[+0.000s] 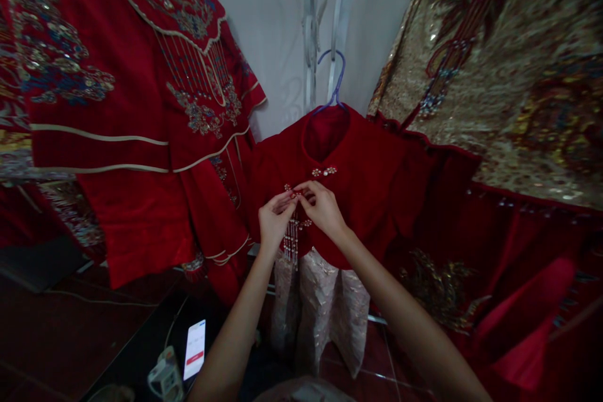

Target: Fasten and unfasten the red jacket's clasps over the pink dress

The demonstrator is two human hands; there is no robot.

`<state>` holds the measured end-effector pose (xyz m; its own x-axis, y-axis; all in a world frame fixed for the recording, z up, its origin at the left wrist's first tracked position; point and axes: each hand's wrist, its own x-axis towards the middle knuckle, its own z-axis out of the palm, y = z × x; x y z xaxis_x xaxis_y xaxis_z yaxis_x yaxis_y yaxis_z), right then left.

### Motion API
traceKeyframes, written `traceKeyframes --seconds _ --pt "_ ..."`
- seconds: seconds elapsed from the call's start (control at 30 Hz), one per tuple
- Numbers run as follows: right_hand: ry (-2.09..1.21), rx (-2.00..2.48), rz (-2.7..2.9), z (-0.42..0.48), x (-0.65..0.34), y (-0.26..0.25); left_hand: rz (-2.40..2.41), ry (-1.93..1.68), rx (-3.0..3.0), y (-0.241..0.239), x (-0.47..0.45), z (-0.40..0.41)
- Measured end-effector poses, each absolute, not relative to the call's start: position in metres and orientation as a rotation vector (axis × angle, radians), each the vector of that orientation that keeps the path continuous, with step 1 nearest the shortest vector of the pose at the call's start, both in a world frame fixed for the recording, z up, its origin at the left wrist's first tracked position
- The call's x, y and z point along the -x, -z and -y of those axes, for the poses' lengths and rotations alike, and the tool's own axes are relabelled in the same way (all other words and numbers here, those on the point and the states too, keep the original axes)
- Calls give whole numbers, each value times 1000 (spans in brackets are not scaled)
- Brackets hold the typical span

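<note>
A red jacket (367,163) hangs in front of me on a purple hanger (338,85). At its front, my left hand (277,217) and my right hand (321,207) meet, fingertips pinched together on a beaded frog button. One pearl-like frog button (324,172) sits above them near the collar, and another lies just below the fingers. Strings of a beaded tassel (291,240) dangle under my left hand. The exact piece between the fingertips is mostly covered by them. Below the jacket hangs a pale pink patterned skirt (320,301).
Red embroidered garments (141,94) hang close on the left, and a gold sequined garment (532,94) hangs on the right. A lit phone (195,348) and a white power strip (166,377) lie on a dark surface at lower left. Metal poles (309,31) stand behind the hanger.
</note>
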<state>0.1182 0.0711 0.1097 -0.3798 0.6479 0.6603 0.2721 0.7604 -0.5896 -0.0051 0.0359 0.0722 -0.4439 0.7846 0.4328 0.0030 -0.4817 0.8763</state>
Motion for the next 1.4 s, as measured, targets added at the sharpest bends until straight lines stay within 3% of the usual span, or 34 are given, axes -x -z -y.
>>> traceKeyframes --seconds 0.57,0.73,0.87,1.03,1.4 --pt "-615 664 1848 -68 -121 -105 -1309 -1902 -1646 -69 24 -45" --pt "-618 803 1799 -62 -140 -76 -1552 -2106 -1530 -41 9 -28" --pt "-407 1048 1852 -55 -149 -45 -1778 -2005 -1480 -4 -10 -14" --pt "-312 1127 1968 -50 -151 -29 -1676 -1899 -1448 20 -27 -9" --pt "-574 1021 1861 -49 -157 -31 -1577 -1826 -1422 30 -36 -5"
